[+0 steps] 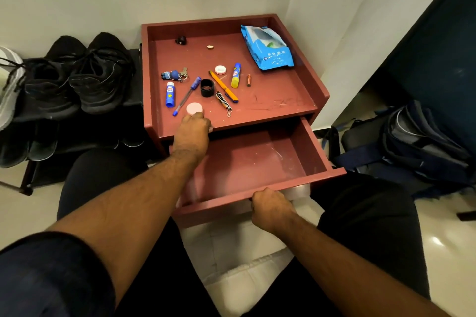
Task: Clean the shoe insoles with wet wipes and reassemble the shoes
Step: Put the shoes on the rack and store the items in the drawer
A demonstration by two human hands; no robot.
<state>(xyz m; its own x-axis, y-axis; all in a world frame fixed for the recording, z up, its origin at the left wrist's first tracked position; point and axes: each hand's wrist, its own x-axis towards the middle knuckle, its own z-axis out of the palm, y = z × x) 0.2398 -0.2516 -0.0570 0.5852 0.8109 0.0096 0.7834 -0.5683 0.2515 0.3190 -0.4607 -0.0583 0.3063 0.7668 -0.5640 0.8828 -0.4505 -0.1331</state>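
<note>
Reddish-brown laminate covers the bedside unit (309, 80); its drawer (257, 162) stands pulled well out and I see nothing inside it. The right hand (270, 207) is curled over the drawer's front edge, gripping it; the left hand (192, 131) rests at the front lip of the top tray, fingers bent against the pink round lid (194, 108), though I cannot tell from this angle whether it actually pinches the lid or merely touches it.

The pack of wet wipes (268, 47) lies at the far right corner of the tray, untouched; the black shoes (77, 77) sit on the rack to the left, well apart from both hands, insoles not visible. I judge the task barely begun; the step in hand looks like clearing or preparing the unit.

To do it well, I would keep the right hand's grip level so the drawer does not tip or bind; move the small items, the pens (224, 86) and glue sticks (235, 75), without sweeping them off the open front edge; keep the wipes within reach rather than stowing them.
</note>
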